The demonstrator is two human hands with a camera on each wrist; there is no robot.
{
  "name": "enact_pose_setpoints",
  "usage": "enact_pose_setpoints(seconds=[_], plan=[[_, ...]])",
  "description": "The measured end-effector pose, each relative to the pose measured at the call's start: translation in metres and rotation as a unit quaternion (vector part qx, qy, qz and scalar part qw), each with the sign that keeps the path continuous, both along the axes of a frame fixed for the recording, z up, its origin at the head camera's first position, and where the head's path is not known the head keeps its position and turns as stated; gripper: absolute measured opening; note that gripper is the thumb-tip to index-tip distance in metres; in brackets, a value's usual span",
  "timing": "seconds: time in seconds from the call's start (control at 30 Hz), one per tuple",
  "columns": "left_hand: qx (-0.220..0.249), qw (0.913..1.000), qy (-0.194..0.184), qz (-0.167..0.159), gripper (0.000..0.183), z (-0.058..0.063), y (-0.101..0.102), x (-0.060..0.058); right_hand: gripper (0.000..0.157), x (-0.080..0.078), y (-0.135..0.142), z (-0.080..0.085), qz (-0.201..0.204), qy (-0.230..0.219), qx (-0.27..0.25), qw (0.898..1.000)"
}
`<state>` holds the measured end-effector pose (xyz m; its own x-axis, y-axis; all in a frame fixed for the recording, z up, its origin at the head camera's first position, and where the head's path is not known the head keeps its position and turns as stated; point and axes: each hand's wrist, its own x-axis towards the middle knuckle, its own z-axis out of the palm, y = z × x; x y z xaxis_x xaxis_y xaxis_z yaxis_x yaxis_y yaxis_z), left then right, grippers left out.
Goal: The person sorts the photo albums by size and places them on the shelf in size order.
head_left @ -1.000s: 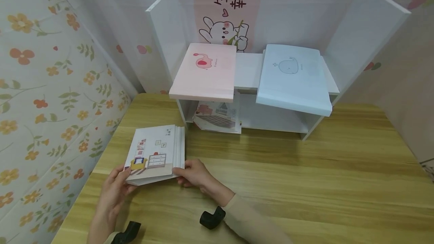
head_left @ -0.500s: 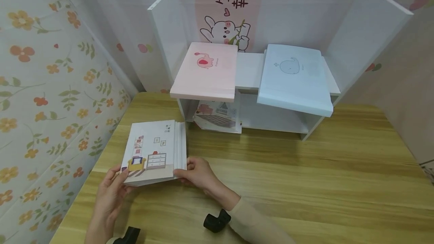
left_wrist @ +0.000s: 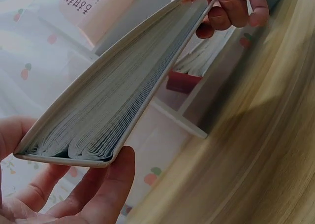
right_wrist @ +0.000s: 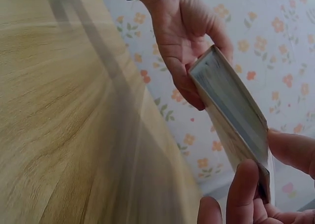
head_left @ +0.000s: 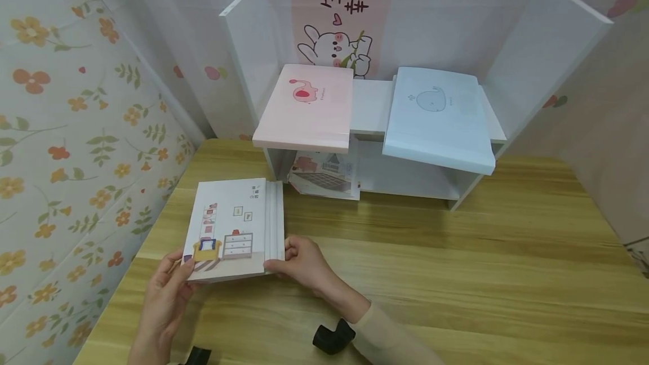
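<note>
A white photo album (head_left: 228,207) with a drawn room on its cover is held at the left of the table. My left hand (head_left: 164,292) grips its near left corner, thumb on the cover. My right hand (head_left: 304,263) pinches the near right corner by the spine, thumb on top. Between the covers in the left wrist view lie many thin pages (left_wrist: 118,81); the left fingers (left_wrist: 110,194) support it from beneath. The right wrist view shows the album (right_wrist: 236,111) raised off the table, between both hands.
A white shelf (head_left: 372,106) stands at the back with tall side panels. A pink elephant album (head_left: 306,111) and a light blue whale album (head_left: 438,120) lie on top, overhanging the front. Another illustrated album (head_left: 324,176) lies in the lower left compartment. A floral curtain (head_left: 86,185) hangs at left.
The album has moved slightly, and its cover now faces the head camera more squarely. My right hand has shifted a little right with it; both hands keep their grip.
</note>
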<state>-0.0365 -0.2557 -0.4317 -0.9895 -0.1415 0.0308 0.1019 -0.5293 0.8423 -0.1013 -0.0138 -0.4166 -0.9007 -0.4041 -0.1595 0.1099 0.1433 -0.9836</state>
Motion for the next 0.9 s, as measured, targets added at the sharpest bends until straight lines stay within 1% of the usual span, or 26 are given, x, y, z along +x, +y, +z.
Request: enact_pose_setpoints(seconds=[0.13, 0.27, 0.33, 0.43, 0.57, 0.7, 0.9], plan=[[0.017, 0.9993, 0.022, -0.023, 0.034, -0.002, 0.003, 0.001, 0.022, 0.003, 0.007, 0.003, 0.005, 0.044, 0.029, 0.999], [0.007, 0.9986, 0.034, -0.040, 0.035, -0.001, 0.007, 0.002, 0.023, 0.006, 0.013, 0.008, 0.003, 0.078, 0.054, 0.995], [0.002, 0.9981, 0.040, -0.047, 0.036, 0.000, 0.009, 0.003, 0.024, 0.007, 0.016, 0.010, 0.003, 0.088, 0.057, 0.995], [0.001, 0.9973, 0.046, -0.058, 0.036, -0.001, 0.011, 0.004, 0.024, 0.008, 0.021, 0.013, 0.007, 0.095, 0.055, 0.994], [-0.003, 0.9964, 0.046, -0.072, 0.038, -0.002, 0.012, 0.004, 0.024, 0.009, 0.027, 0.015, 0.014, 0.095, 0.050, 0.994], [-0.012, 0.9955, 0.046, -0.082, 0.040, -0.003, 0.013, 0.004, 0.023, 0.010, 0.032, 0.017, 0.015, 0.095, 0.059, 0.994], [-0.038, 0.9954, 0.040, -0.079, 0.042, 0.000, 0.018, 0.004, 0.023, 0.011, 0.042, 0.018, 0.019, 0.106, 0.069, 0.992]])
